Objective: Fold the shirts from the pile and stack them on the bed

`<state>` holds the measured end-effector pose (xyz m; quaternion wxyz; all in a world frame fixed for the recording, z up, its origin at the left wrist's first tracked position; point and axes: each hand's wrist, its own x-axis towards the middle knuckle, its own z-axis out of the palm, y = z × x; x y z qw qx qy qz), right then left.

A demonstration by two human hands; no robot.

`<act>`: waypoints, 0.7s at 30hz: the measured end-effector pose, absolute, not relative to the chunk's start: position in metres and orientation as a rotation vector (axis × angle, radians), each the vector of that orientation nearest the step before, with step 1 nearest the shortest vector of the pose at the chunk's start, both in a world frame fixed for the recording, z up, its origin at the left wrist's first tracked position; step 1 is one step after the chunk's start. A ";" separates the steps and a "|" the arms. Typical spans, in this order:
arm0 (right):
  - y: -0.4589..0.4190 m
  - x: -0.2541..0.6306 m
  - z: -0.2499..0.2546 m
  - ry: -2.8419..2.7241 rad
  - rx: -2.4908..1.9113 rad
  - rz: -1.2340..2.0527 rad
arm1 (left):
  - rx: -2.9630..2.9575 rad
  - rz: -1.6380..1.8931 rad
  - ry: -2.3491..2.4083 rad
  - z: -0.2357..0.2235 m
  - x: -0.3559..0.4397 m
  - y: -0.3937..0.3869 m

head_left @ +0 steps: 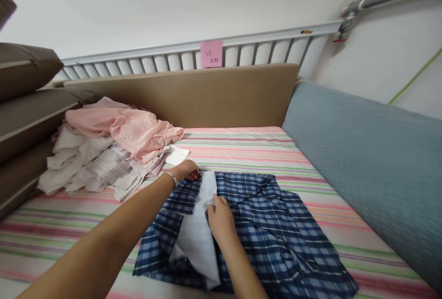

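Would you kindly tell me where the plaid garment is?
In the head view, the plaid garment lies bottom centre, right of the clothes pile, on the striped sheet, under the left hand and right hand.

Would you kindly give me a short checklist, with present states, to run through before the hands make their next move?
1. Left hand at the plaid garment's far edge: ok.
2. Right hand at the white panel's edge: ok.
3. Plaid fabric lying smooth: not ok, folds and creases show.
4. Plaid garment apart from the clothes heap: ok, striped cover shows between.
5. Left hand's grip firm: cannot tell, fingertips partly hidden.
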<state>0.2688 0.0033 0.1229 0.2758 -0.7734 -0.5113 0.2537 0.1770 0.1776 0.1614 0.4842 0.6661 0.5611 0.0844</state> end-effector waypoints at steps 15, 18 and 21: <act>-0.023 0.243 0.139 -1.839 -1.698 0.205 | 2.350 0.309 1.325 0.176 0.035 0.072; -0.030 0.224 0.131 -2.025 -1.597 0.327 | 2.530 0.118 1.286 0.173 0.022 0.054; -0.031 0.217 0.121 -2.006 -1.670 0.438 | 2.603 -0.002 1.222 0.176 0.025 0.051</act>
